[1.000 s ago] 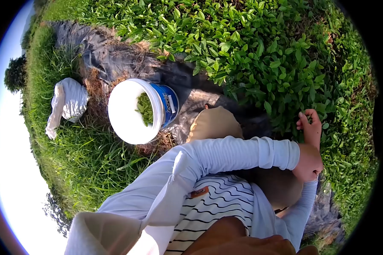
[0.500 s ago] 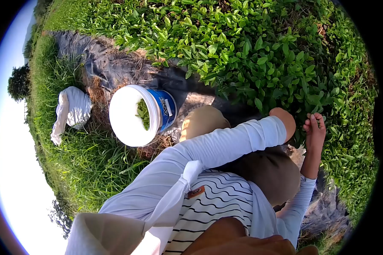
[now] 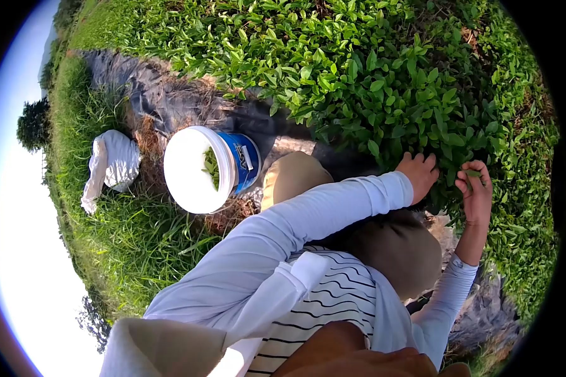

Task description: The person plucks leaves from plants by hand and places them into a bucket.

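Observation:
My left hand (image 3: 418, 177) reaches to the edge of the leafy green bush (image 3: 383, 81), its back up and its fingers bent a little and apart. Its thumb is hidden, and I see nothing held in it. To the right, close to the dark green leaves, my right hand (image 3: 477, 191) is curled with a small green leaf (image 3: 473, 173) between its fingers. A white and blue bucket (image 3: 243, 161) lies to the left of my knees, its white opening facing left, with green leaves (image 3: 210, 168) inside.
A white sack (image 3: 121, 160) rests on the grass (image 3: 144, 239) at the left. Black ground sheeting (image 3: 188, 103) runs beside the bushes. My bent knees (image 3: 295, 179) are between the bucket and the hands. A loose white cloth end (image 3: 305, 270) hangs over my striped shirt.
My left hand, earlier across my right wrist, has moved left and up to the bush, and its fingers now show. My right hand has shifted slightly right, and the leaf in it is now visible.

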The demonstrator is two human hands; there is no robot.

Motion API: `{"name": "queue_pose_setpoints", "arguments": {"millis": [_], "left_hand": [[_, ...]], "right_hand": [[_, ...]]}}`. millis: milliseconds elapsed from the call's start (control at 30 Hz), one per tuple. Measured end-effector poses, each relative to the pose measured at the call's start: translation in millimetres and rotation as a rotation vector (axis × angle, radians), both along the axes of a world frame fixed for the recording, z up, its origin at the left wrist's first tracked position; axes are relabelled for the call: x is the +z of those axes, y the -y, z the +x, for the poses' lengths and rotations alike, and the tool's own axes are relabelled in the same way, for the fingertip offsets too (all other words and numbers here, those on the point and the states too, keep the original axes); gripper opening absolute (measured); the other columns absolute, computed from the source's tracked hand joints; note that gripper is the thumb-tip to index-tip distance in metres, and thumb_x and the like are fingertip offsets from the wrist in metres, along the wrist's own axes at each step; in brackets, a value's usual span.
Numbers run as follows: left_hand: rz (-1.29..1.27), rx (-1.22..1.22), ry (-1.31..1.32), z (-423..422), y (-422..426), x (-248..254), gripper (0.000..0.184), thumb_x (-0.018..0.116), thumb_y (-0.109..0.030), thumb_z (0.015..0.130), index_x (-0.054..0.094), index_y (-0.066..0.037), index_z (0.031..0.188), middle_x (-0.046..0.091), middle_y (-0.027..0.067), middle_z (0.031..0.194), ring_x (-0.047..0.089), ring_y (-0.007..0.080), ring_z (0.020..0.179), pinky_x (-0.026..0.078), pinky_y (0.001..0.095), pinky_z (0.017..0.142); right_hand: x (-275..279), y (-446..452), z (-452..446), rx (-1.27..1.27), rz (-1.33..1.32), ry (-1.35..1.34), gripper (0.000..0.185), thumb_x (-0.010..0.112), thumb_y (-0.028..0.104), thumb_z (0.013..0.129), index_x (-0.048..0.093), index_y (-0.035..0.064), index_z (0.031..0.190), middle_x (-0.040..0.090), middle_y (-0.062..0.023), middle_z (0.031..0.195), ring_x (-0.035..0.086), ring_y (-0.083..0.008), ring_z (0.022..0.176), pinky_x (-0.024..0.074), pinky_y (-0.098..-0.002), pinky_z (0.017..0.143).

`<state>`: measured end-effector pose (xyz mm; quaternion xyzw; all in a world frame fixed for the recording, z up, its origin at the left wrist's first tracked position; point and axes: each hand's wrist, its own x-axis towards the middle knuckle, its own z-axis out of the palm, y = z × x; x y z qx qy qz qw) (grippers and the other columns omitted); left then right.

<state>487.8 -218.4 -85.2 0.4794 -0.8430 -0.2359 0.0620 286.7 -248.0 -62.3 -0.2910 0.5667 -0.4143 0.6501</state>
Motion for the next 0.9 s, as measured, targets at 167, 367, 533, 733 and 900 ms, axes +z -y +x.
{"name": "queue_pose_setpoints", "arguments": {"millis": [167, 367, 533, 733, 900], "left_hand": [[-0.022, -0.03, 0.048, 1, -4, -9, 0.038, 0.054, -0.018, 0.077, 0.059, -0.008, 0.114, 0.05, 0.014, 0.12, 0.053, 0.0291, 0.1, 0.044, 0.046, 0.078], [0.064, -0.087, 0.145, 0, -6, -5, 0.039, 0.054, -0.019, 0.076, 0.059, -0.009, 0.114, 0.052, 0.0137, 0.117, 0.053, 0.0283, 0.099, 0.043, 0.0459, 0.078], [0.116, -0.079, 0.175, 1, -8, -8, 0.039, 0.055, -0.02, 0.076, 0.06, -0.008, 0.113, 0.052, 0.0145, 0.117, 0.053, 0.0289, 0.098, 0.042, 0.0468, 0.077], [0.117, -0.101, 0.204, -1, -8, -8, 0.041, 0.054, -0.02, 0.076, 0.06, -0.007, 0.114, 0.052, 0.0172, 0.117, 0.053, 0.0297, 0.095, 0.042, 0.0472, 0.076], [0.09, -0.101, 0.206, -4, -9, -8, 0.042, 0.054, -0.02, 0.076, 0.06, -0.006, 0.115, 0.051, 0.0185, 0.118, 0.054, 0.03, 0.093, 0.042, 0.0466, 0.074]], "right_hand": [[4, 21, 10, 0.211, -0.005, -0.274, 0.012, 0.059, 0.014, 0.087, 0.059, 0.0065, 0.097, 0.059, -0.0012, 0.087, 0.057, -0.0089, 0.071, 0.0485, -0.0202, 0.058], [-29, 32, 53, 0.501, -0.63, -0.969, 0.027, 0.066, 0.004, 0.072, 0.058, 0.0014, 0.098, 0.056, -0.0148, 0.086, 0.057, -0.033, 0.078, 0.0452, -0.038, 0.067], [-27, 37, 73, 0.451, -0.793, -1.008, 0.015, 0.065, 0.006, 0.079, 0.055, 0.0018, 0.09, 0.056, -0.0101, 0.081, 0.056, -0.0265, 0.069, 0.0444, -0.0337, 0.06], [-20, 24, 61, 0.32, -0.067, -0.505, 0.011, 0.06, 0.01, 0.086, 0.057, 0.0046, 0.096, 0.057, 0.0011, 0.075, 0.05, -0.0047, 0.058, 0.0393, -0.0202, 0.049], [-30, 23, 54, 0.226, -0.107, -0.428, 0.014, 0.059, 0.011, 0.087, 0.057, 0.0036, 0.099, 0.059, -0.0005, 0.078, 0.05, -0.0055, 0.06, 0.0398, -0.0192, 0.053]]}}
